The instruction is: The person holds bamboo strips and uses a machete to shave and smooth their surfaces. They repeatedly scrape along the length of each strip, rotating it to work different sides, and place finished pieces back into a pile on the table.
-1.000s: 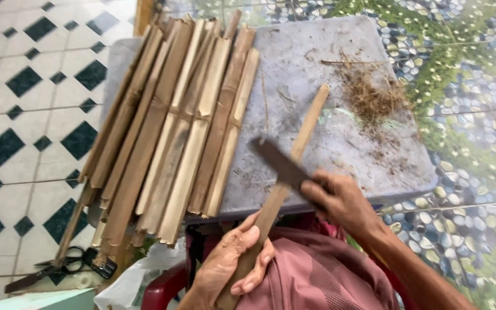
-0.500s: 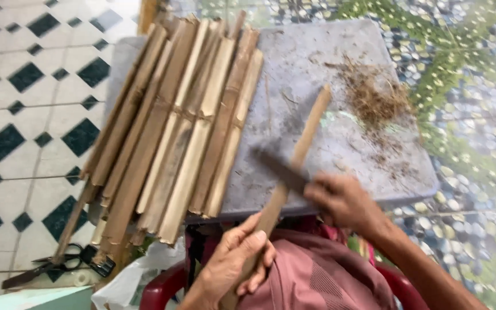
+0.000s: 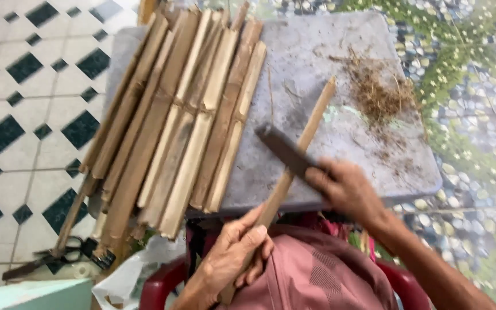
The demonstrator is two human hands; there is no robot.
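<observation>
Bamboo slats [image 3: 173, 120] crowd the slab [image 3: 340, 166] beside shavings [image 3: 380, 95], seemingly.

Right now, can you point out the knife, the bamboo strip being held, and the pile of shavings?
knife [image 3: 282, 150], head view, middle of the dark blade.
bamboo strip [image 3: 316, 115], head view, bare upper part beyond the blade.
pile of shavings [image 3: 380, 96], head view, centre of the brown heap.

Grey tabletop [image 3: 340, 34], worn and scratched. Stack of split bamboo slats [image 3: 185, 115] across its left half, near ends overhanging the front edge. Heap of dry brown shavings [image 3: 380, 95] at far right. Scissors [image 3: 67, 252] on the tiled floor [image 3: 24, 115], lower left. White plastic bag [image 3: 127, 275] beside a red chair arm [image 3: 165, 284]. Pebble-patterned ground [image 3: 477, 115] on the right.
</observation>
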